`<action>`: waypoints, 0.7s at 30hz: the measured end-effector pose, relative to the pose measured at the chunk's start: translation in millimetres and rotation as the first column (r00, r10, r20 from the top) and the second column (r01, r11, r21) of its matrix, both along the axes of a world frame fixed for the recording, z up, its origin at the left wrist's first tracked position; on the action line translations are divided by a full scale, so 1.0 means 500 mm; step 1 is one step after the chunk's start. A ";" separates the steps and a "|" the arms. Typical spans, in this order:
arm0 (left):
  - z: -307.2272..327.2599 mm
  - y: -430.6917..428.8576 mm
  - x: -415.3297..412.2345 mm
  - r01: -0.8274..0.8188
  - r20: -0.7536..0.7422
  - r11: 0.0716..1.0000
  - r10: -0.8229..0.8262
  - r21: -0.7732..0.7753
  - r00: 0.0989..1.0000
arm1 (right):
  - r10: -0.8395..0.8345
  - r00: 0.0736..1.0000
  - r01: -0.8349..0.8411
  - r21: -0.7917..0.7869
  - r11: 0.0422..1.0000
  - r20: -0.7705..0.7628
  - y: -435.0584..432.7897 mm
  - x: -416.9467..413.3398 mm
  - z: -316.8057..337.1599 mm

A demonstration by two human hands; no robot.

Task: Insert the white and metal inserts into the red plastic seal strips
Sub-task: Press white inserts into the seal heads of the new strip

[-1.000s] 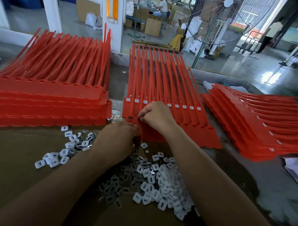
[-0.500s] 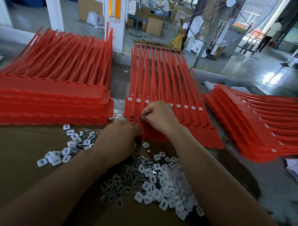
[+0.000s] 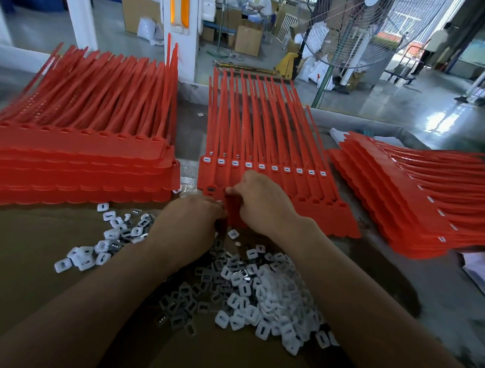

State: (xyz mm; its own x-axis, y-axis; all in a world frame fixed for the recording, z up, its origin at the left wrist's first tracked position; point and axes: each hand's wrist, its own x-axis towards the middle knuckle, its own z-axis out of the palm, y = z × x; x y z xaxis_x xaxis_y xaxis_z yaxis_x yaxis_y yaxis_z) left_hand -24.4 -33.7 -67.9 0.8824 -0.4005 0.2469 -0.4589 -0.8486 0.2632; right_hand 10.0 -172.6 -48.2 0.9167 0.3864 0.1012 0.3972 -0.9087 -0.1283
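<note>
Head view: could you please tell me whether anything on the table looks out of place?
One small white piece, likely a stray insert, lies alone at the back, between the left stack of red strips and the centre sheet, far from the insert pile. Nothing else stands out.

Red seal strips (image 3: 266, 129); white inserts (image 3: 280, 305); dark grey metal inserts (image 3: 180, 300); brown cardboard (image 3: 24, 244); white post (image 3: 181, 42) with 2 orange-yellow stripes.

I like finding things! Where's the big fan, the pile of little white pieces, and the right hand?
big fan (image 3: 353, 35): head view, on its wire grille.
pile of white inserts (image 3: 275, 305): head view, middle of the heap.
right hand (image 3: 262, 201): head view, back of the hand.
</note>
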 end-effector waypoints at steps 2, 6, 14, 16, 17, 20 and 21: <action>0.001 0.000 0.000 0.000 -0.001 1.000 0.000 0.009 1.000 | -0.005 1.000 0.006 0.036 0.999 -0.017 -0.003 0.000 0.001; 0.001 -0.001 0.002 -0.013 -0.014 1.000 0.013 0.020 1.000 | -0.019 0.998 0.030 0.182 0.983 -0.059 -0.017 -0.006 0.012; -0.003 -0.003 0.013 -0.026 -0.043 0.998 0.028 0.054 0.999 | 0.122 0.953 0.012 0.438 0.899 -0.277 -0.052 -0.053 0.028; -0.003 -0.004 0.015 -0.029 -0.046 0.998 0.032 0.064 0.998 | 0.168 0.930 0.002 0.459 0.888 -0.328 -0.057 -0.063 0.030; -0.003 -0.004 0.016 -0.030 -0.052 0.997 0.033 0.068 0.998 | 0.191 0.920 -0.009 0.469 0.883 -0.343 -0.058 -0.068 0.031; -0.005 -0.003 0.015 -0.030 -0.049 0.997 0.033 0.065 0.998 | 0.271 0.887 -0.070 0.471 0.879 -0.374 -0.051 -0.079 0.032; -0.006 -0.002 0.015 -0.032 -0.042 0.998 0.034 0.056 0.999 | 0.293 0.878 -0.096 0.460 0.883 -0.379 -0.045 -0.082 0.030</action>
